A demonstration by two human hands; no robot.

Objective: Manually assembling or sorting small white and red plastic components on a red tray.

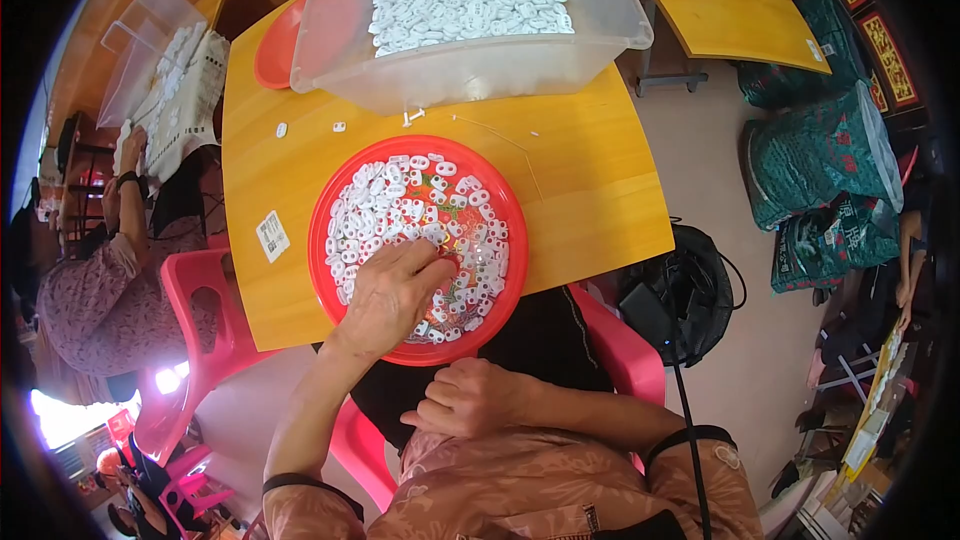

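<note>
A round red tray (518,240) lies at the table's near edge, strewn with small white plastic pieces with two holes (375,210). They are heaped on its left and thinner on the right, where the tray's patterned bottom shows through. My left hand (395,290) reaches over the tray's near rim, its bent fingers closed down among the pieces. Whatever the fingertips pinch is hidden. Below the tray, against my waist, rests my right hand (468,398), curled into a loose fist. Its palm is turned out of sight, so anything inside cannot be made out.
A clear plastic bin (450,80) full of white pieces stands on the yellow table (590,200) beyond the tray. Beside it lies a red plate (275,48). A label (272,236) and some loose pieces are nearby. Another person (130,270) works at left. Green sacks (820,160) stand right.
</note>
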